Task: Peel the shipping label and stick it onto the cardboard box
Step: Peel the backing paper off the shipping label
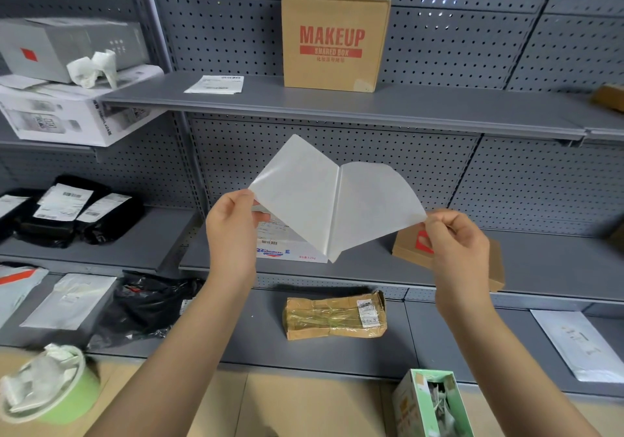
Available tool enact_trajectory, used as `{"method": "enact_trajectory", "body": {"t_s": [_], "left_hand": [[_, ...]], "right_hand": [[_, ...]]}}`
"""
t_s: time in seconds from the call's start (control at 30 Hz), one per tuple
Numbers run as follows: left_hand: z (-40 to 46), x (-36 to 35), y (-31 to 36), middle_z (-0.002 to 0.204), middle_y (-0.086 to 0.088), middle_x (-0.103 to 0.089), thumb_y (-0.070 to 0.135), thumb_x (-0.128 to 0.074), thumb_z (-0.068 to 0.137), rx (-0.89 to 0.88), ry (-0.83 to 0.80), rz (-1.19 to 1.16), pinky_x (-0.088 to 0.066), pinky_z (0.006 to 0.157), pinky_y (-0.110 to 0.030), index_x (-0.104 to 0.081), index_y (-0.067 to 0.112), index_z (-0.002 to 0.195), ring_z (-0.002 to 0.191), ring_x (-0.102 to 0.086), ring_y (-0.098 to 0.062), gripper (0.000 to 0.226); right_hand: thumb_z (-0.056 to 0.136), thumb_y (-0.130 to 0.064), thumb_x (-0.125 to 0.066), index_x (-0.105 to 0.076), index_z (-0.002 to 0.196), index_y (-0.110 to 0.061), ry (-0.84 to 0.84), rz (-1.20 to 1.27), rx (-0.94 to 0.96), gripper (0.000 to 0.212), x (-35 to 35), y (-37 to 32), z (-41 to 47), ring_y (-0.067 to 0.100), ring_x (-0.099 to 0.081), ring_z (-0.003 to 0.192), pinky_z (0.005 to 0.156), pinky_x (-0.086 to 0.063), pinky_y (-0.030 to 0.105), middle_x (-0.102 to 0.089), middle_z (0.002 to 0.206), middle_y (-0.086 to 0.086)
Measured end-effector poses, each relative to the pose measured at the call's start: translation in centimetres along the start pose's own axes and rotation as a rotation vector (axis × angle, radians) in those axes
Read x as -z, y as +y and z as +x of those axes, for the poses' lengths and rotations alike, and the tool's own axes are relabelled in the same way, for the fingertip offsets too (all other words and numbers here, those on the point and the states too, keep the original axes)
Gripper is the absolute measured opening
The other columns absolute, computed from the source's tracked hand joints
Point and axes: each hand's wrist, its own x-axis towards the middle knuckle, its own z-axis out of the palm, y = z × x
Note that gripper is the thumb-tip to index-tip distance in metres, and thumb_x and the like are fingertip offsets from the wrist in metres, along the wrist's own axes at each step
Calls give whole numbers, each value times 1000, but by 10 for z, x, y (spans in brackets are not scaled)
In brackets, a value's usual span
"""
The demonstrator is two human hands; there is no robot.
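Starting at the left of centre, my left hand (233, 223) is pinched shut on the lower left corner of one leaf of the shipping label (297, 200). That leaf fans up and left, its blank side toward me. It joins a second leaf, the backing sheet (374, 200), along a straight seam running from mid-frame down to a point at lower centre. I judge the left leaf to be the label and the right the liner, but both faces look blank, so I cannot be sure which is which. My right hand (452, 240) is clamped on the far right corner of that second leaf. The hands are well apart, so the peel looks about half done, with the two sheets still joined along the seam.

The cardboard box (334, 43) printed MAKEUP stands upright on the upper shelf (439, 105), top centre of the frame, above both hands and slightly right of the seam. Its broad printed face is toward me. I judge both hands about equally placed; the label must travel up and away, its long edge squared to that face.
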Motion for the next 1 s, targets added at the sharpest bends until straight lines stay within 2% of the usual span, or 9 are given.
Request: {"method": "enact_trajectory", "body": {"t_s": [0.2, 0.37, 0.47, 0.6, 0.67, 0.73, 0.83, 0.93, 1.0], "left_hand": [[3, 2, 4, 76, 1, -61, 12, -47, 92, -6, 55, -51, -50, 84, -28, -57, 18, 75, 61, -56, -10, 21], [5, 6, 3, 74, 0, -59, 11, -47, 92, -2, 84, -91, -50, 83, -27, -57, 18, 75, 60, -56, -10, 20], [6, 7, 2, 78, 0, -61, 12, -48, 91, 1, 88, -139, -52, 81, -25, -56, 17, 75, 62, -56, -11, 19], [7, 6, 2, 77, 1, -64, 12, -47, 92, -19, 114, -166, -52, 77, -25, -55, 17, 75, 64, -57, -10, 19], [7, 7, 2, 78, 3, -65, 14, -47, 92, -27, 124, -164, -47, 64, -23, -56, 18, 78, 67, -60, -9, 17], [8, 7, 2, 80, 4, -67, 15, -47, 91, -30, 131, -162, -41, 57, -21, -56, 19, 80, 71, -63, -9, 15], [8, 7, 1, 77, 6, -66, 16, -46, 90, -35, 139, -158, -41, 58, -20, -56, 20, 80, 71, -63, -9, 15], [7, 6, 0, 75, 6, -64, 15, -46, 90, -63, 157, -177, -47, 66, -19, -55, 20, 77, 62, -60, -3, 17], [7, 5, 0, 75, 6, -63, 15, -45, 91, -79, 164, -194, -48, 63, -16, -54, 20, 76, 57, -59, 1, 18]], "right_hand": [[85, -6, -51, -58, 79, -13, 25, 16, -10, 11, 2, 0, 1, 13, -48, 66, 54, -41, 12, -56, 69, 0], [85, -8, -52, -58, 74, -19, 39, 34, -34, 17, 4, 0, 3, 10, -50, 65, 54, -43, 11, -62, 72, -2], [85, -7, -51, -58, 74, -17, 44, 39, -26, 16, 6, 0, 4, 9, -49, 65, 55, -42, 11, -58, 72, 0], [84, -5, -50, -57, 78, -13, 64, 61, -32, 12, 8, -1, 4, 4, -48, 57, 53, -42, 11, -55, 68, 1], [83, -6, -51, -57, 77, -14, 71, 66, -36, 12, 10, 0, 5, 7, -50, 62, 59, -44, 15, -57, 73, 3], [82, -7, -51, -57, 77, -14, 82, 44, -36, 11, 12, 0, 6, 12, -50, 71, 68, -43, 23, -58, 79, 6], [81, -7, -50, -57, 76, -15, 115, 25, -32, 12, 16, 1, 7, 14, -49, 73, 69, -41, 25, -58, 79, 6], [81, -9, -50, -57, 71, -19, 138, 20, -41, 15, 19, 1, 8, 16, -50, 73, 70, -42, 27, -58, 76, 3], [80, -9, -50, -57, 70, -19, 155, 18, -51, 15, 22, 2, 9, 16, -51, 73, 71, -43, 28, -58, 75, 2]]}}
